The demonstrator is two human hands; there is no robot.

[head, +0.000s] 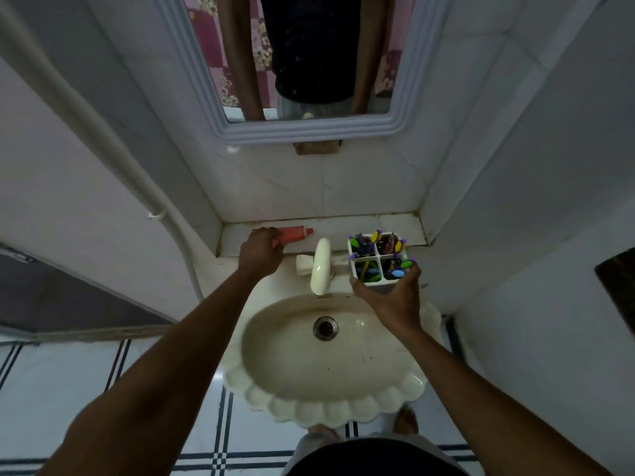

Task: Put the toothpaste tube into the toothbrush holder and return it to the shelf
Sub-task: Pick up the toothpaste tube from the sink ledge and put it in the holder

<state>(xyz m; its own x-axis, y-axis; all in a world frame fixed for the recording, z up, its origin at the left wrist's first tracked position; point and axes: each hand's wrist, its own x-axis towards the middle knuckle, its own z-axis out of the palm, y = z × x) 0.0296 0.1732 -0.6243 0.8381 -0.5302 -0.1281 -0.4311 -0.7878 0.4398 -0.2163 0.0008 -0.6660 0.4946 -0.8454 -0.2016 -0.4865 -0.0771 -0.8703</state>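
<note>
White tiled walls (360,187) are seen around a cream sink (323,400). A mirror (302,128) is hung above. The floor (62,389) is striped.

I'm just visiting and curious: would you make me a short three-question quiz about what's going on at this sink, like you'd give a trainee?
1. True or false: the toothpaste tube is already inside the toothbrush holder.
2. Which hand is on the holder? A) left hand B) right hand C) neither
3. Fill in: the holder is divided into ____ compartments.

Key
1. False. The tube lies on the shelf, with the left hand closing on its end.
2. B. The right hand grips the holder near the tap, above the sink.
3. Four, with toothbrushes standing in them.
</note>
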